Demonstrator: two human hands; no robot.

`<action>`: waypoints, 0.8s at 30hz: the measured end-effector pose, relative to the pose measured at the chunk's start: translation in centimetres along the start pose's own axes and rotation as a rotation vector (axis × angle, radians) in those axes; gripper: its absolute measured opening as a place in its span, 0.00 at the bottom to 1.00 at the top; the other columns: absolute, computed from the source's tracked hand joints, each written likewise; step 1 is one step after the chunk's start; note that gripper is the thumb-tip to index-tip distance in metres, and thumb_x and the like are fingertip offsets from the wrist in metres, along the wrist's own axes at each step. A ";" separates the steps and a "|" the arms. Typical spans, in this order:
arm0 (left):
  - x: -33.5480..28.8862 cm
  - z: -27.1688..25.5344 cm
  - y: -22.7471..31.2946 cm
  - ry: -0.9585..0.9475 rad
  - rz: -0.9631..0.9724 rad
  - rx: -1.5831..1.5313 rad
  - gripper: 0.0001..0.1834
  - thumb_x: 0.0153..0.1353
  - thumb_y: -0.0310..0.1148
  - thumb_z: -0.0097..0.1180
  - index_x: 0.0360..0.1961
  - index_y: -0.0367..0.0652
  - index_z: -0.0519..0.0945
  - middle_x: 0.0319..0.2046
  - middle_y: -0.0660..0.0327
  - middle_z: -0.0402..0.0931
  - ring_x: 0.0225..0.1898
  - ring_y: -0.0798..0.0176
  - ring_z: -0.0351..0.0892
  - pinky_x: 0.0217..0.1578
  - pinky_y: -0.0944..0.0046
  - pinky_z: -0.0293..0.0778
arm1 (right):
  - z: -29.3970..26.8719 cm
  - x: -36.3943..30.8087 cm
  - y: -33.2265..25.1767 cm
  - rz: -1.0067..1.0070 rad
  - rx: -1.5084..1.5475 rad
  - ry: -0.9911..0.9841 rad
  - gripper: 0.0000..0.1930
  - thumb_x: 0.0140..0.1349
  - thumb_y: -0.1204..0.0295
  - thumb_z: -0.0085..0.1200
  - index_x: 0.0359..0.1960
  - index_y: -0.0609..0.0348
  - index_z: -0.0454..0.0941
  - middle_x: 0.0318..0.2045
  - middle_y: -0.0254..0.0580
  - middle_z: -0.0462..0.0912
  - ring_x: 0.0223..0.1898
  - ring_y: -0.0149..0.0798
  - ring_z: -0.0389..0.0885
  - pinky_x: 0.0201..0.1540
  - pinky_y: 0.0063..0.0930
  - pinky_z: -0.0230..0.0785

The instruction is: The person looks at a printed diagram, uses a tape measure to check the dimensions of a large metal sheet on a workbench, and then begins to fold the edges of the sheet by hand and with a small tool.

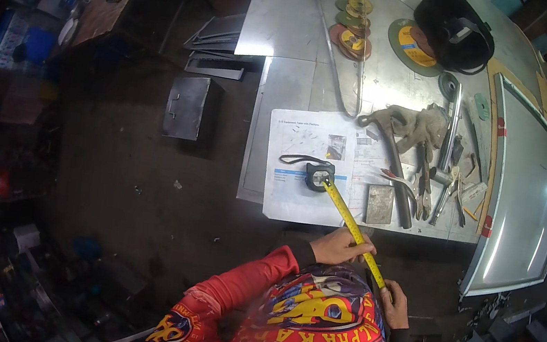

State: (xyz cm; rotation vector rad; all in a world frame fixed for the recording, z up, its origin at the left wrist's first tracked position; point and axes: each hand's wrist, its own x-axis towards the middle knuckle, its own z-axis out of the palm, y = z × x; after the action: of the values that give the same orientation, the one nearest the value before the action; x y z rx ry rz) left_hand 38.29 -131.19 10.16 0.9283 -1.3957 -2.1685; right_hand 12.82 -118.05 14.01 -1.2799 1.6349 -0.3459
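A black tape measure [319,177] with a wrist strap lies on printed paper sheets [293,205] at the table's near edge. Its yellow blade [349,218] is pulled out toward my body, slanting down to the right. My left hand [341,246] is closed on the blade partway along, just off the table edge. Lower and further right, my right hand [396,304] pinches the blade near its free end. The hook at the tip is hidden by the fingers.
On the metal table [284,92] lie cutting discs [353,42], a black welding helmet [455,29], work gloves [409,128], pliers [451,192], a dark bar [395,174] and a small metal plate [380,205]. A framed panel [525,199] leans at the right. A metal box [186,107] stands to the left.
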 end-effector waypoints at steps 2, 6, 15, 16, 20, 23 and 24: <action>-0.2 -1.1 0.3 -0.011 -0.019 -0.012 0.17 0.69 0.40 0.48 0.43 0.36 0.81 0.26 0.63 0.79 0.24 0.75 0.74 0.27 0.73 0.72 | 0.5 -0.6 1.7 0.087 0.073 -0.011 0.13 0.59 0.71 0.55 0.44 0.65 0.73 0.34 0.51 0.76 0.37 0.45 0.78 0.41 0.33 0.69; 1.0 -2.9 1.6 -0.017 -0.024 -0.039 0.17 0.69 0.40 0.48 0.41 0.36 0.81 0.27 0.64 0.80 0.26 0.75 0.75 0.27 0.74 0.72 | 1.6 -3.2 3.4 0.195 0.070 0.000 0.11 0.62 0.71 0.51 0.44 0.64 0.73 0.32 0.50 0.79 0.35 0.38 0.79 0.40 0.31 0.70; 5.1 -5.4 9.8 0.608 0.174 0.156 0.22 0.69 0.44 0.48 0.31 0.36 0.83 0.16 0.67 0.71 0.16 0.77 0.65 0.19 0.74 0.61 | 2.8 -6.8 5.3 0.192 0.210 0.227 0.19 0.64 0.62 0.54 0.53 0.58 0.72 0.39 0.49 0.82 0.41 0.41 0.82 0.46 0.32 0.71; 5.4 -4.2 10.2 0.567 0.189 0.148 0.22 0.69 0.44 0.48 0.31 0.36 0.83 0.16 0.67 0.72 0.17 0.77 0.66 0.19 0.74 0.61 | 2.2 -6.9 4.9 0.196 0.218 0.267 0.19 0.64 0.62 0.54 0.53 0.58 0.72 0.39 0.49 0.82 0.41 0.41 0.82 0.46 0.32 0.71; 7.9 5.1 8.7 0.260 0.038 0.269 0.20 0.68 0.43 0.49 0.32 0.37 0.84 0.19 0.64 0.76 0.20 0.76 0.71 0.22 0.73 0.65 | -0.4 -7.3 5.8 0.129 0.359 0.400 0.22 0.65 0.63 0.50 0.59 0.57 0.67 0.33 0.45 0.80 0.36 0.35 0.80 0.41 0.31 0.70; 10.0 14.1 4.9 -0.077 0.042 0.406 0.17 0.66 0.42 0.52 0.38 0.40 0.85 0.20 0.63 0.78 0.23 0.75 0.73 0.26 0.71 0.68 | -2.8 -7.6 6.5 0.061 0.391 0.569 0.24 0.65 0.64 0.50 0.61 0.57 0.63 0.30 0.47 0.80 0.36 0.39 0.82 0.41 0.32 0.71; 10.5 16.8 3.5 -0.135 0.099 0.421 0.16 0.66 0.41 0.53 0.39 0.39 0.84 0.24 0.62 0.80 0.29 0.74 0.75 0.31 0.70 0.71 | -3.8 -7.4 7.1 0.037 0.461 0.612 0.25 0.65 0.64 0.50 0.62 0.57 0.62 0.28 0.46 0.79 0.34 0.40 0.82 0.39 0.32 0.71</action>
State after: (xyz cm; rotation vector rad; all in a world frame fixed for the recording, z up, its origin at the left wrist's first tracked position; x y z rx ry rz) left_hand 18.88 -128.60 14.69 0.8384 -1.9700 -1.9293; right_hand 5.29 -110.11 14.57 -0.8271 1.9181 -1.1052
